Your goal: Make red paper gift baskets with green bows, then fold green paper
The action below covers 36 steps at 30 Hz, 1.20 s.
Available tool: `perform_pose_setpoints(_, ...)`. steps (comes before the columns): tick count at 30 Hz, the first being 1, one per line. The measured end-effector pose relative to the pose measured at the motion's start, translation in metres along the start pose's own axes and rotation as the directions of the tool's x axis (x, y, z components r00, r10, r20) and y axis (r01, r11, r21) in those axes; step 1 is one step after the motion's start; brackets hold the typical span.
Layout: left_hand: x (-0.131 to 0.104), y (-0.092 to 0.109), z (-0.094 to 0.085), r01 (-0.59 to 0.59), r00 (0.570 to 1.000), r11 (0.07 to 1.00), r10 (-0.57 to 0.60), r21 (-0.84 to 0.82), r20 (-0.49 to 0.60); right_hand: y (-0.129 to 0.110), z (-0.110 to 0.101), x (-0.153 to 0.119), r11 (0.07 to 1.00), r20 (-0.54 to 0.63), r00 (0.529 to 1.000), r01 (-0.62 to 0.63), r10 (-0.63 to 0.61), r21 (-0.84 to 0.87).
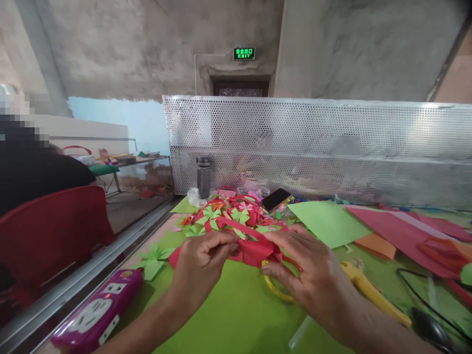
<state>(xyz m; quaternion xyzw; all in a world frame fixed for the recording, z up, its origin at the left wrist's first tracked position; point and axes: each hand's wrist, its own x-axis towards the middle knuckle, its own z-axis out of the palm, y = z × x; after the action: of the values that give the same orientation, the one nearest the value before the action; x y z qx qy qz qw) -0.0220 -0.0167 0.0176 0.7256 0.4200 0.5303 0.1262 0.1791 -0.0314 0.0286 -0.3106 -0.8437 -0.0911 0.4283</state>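
A red paper basket (254, 251) with an arched strip on top is held between both hands, above green paper. My left hand (201, 265) pinches its left side between thumb and fingers. At its right end, my right hand (309, 270) grips the paper with the thumb below and the fingers above. Under the right hand, a yellow loop (278, 291) shows in part; a red loop is beside it, and I cannot tell what they belong to. Green paper flowers (239, 215) lie among red paper pieces just beyond the hands. Another green paper flower (153, 260) rests left of my left hand.
A purple power strip (103, 307) lies front left. To the right are a yellow glue gun (374, 292), a black cable and coloured paper sheets (332, 223). A bottle (203, 178) and a phone (276, 199) stand before a perforated metal screen (313, 128). A person sits left on a red chair (62, 231).
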Motion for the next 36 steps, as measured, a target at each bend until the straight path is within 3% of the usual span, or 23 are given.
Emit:
perform_pose_setpoints(6, -0.002, 0.000, 0.000, -0.077, 0.997, 0.996, 0.077, 0.046, 0.020, 0.004, 0.011, -0.005, 0.998, -0.074, 0.997, -0.039, 0.035, -0.043)
perform_pose_setpoints(17, -0.002, 0.003, -0.001, -0.179, 0.984, 0.981, 0.179, 0.069, 0.002, -0.001, 0.006, -0.001, 0.997, -0.108, 0.991, -0.082, 0.082, 0.006)
perform_pose_setpoints(21, -0.001, 0.003, -0.001, -0.155, 0.988, 0.987, 0.155, 0.043, 0.009, -0.001, 0.004, 0.000, 0.995, -0.072, 0.994, -0.080, 0.084, 0.059)
perform_pose_setpoints(30, -0.008, 0.004, 0.010, -0.006, 0.980, 0.984, 0.040, -0.177, 0.193, 0.006, 0.012, -0.009, 1.000, -0.017, 1.000, 0.000, 0.000, -0.013)
perform_pose_setpoints(36, -0.010, 0.005, 0.009, -0.071, 0.985, 0.994, 0.084, -0.088, 0.151, 0.003, 0.011, -0.008, 0.999, -0.008, 1.000, 0.027, -0.027, -0.016)
